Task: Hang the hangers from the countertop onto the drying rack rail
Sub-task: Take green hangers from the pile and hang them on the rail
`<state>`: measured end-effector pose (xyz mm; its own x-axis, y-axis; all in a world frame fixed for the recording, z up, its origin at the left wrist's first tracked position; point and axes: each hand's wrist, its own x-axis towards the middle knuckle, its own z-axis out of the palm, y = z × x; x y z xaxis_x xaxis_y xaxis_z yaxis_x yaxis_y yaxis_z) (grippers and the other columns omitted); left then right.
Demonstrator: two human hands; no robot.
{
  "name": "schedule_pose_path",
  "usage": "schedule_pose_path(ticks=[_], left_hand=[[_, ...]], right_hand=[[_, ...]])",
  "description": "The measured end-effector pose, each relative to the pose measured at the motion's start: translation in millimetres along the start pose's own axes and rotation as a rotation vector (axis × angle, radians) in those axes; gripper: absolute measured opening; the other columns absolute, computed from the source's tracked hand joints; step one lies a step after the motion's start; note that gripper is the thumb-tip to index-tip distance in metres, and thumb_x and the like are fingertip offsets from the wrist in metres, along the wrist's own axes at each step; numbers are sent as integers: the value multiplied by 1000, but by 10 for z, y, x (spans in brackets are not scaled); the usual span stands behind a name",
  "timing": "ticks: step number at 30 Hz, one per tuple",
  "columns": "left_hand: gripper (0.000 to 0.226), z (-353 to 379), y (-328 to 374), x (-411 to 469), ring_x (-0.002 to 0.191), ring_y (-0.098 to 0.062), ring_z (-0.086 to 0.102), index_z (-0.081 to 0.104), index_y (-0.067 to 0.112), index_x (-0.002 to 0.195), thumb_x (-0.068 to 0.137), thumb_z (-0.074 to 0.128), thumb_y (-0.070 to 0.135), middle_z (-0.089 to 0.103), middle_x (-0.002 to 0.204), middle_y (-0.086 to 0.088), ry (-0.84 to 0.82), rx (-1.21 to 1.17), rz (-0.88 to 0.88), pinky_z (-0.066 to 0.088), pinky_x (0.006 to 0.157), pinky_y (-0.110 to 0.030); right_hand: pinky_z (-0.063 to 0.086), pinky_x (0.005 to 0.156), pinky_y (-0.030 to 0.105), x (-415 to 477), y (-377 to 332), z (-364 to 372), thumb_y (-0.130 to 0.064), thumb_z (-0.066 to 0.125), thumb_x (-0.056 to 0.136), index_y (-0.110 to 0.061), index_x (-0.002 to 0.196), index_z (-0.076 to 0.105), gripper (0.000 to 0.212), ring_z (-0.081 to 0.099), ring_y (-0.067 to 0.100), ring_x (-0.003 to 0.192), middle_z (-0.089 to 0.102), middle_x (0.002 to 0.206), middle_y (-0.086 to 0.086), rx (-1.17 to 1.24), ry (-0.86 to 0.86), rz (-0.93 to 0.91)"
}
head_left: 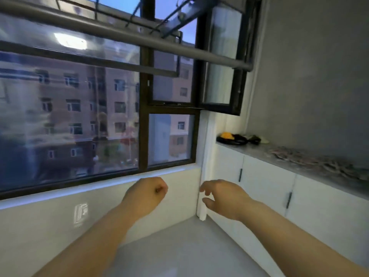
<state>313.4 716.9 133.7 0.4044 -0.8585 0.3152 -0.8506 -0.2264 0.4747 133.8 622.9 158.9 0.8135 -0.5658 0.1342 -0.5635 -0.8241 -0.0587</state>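
Note:
A pile of thin pinkish hangers (311, 159) lies blurred on the grey countertop (257, 149) along the right wall. The grey drying rack rail (123, 36) runs overhead from upper left to right, with nothing hanging on it. My left hand (148, 193) is held low in front of the window sill, fingers curled into a loose fist with nothing in it. My right hand (221, 196) hovers beside it, fingers spread and relaxed, empty, well short of the countertop.
A dark heap with something orange (236, 137) sits at the countertop's far end. White cabinets (267, 184) with dark handles stand below. An inward-opened window sash (223, 76) juts out near the rail's right end. Grey floor (179, 246) lies ahead.

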Motion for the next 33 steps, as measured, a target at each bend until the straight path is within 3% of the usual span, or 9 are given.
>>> schedule_pose_path(ticks=[5, 9, 12, 18, 20, 22, 27, 33], left_hand=[[19, 1170, 669, 685, 95, -18, 60, 66, 19, 93, 91, 47, 20, 67, 100, 2, -196, -86, 61, 47, 83, -26], [34, 2063, 1233, 1270, 85, -11, 54, 46, 36, 64, 92, 43, 18, 54, 76, 14, -332, -129, 118, 38, 65, -20], [29, 2653, 1679, 1767, 84, -11, 53, 45, 33, 68, 94, 41, 19, 58, 91, 5, -399, -144, 162, 38, 71, -18], [30, 3477, 2593, 2651, 92, -11, 55, 45, 40, 71, 94, 41, 20, 56, 99, 7, -449, -119, 293, 45, 82, -22], [22, 3740, 2838, 2845, 103, -13, 56, 58, 33, 100, 95, 41, 20, 57, 115, 3, -445, -142, 329, 41, 83, -19], [31, 4015, 3054, 2990, 116, -14, 52, 52, 21, 124, 96, 40, 20, 52, 131, 1, -445, -158, 355, 39, 89, -18], [37, 4719, 3548, 3403, 128, -14, 44, 42, 20, 134, 98, 35, 21, 44, 141, 3, -468, -166, 408, 33, 103, -20], [41, 5400, 4160, 3940, 133, -15, 40, 35, 22, 139, 98, 32, 27, 41, 145, 2, -459, -109, 377, 30, 109, -23]], right_hand=[[38, 92, 22, -389, 1187, 284, -29, 42, 97, -20, 134, 43, 38, 48, 17, 119, 53, 131, 0, 66, -57, 298], [38, 95, 22, -599, 2180, 401, -28, 41, 97, -20, 133, 43, 38, 47, 17, 121, 53, 131, -1, 89, -60, 544], [39, 95, 23, -665, 2963, 451, -29, 42, 96, -21, 132, 45, 37, 48, 17, 120, 55, 129, -1, 105, -28, 730], [42, 96, 26, -761, 4281, 530, -26, 40, 96, -21, 134, 43, 38, 50, 19, 120, 52, 132, 1, 180, 52, 1033], [42, 98, 26, -784, 4605, 593, -25, 39, 97, -21, 135, 41, 38, 49, 18, 121, 51, 134, 0, 187, 86, 1084], [40, 100, 26, -782, 4916, 673, -24, 38, 97, -21, 137, 39, 40, 47, 18, 123, 48, 137, 0, 180, 102, 1102], [35, 105, 29, -594, 5778, 767, -23, 37, 98, -20, 142, 29, 45, 35, 20, 133, 35, 146, 0, 170, 130, 1123], [14, 116, 31, -190, 6946, 811, -15, 29, 100, -16, 149, 8, 54, 10, 19, 144, 9, 157, 2, 45, 148, 1043]])
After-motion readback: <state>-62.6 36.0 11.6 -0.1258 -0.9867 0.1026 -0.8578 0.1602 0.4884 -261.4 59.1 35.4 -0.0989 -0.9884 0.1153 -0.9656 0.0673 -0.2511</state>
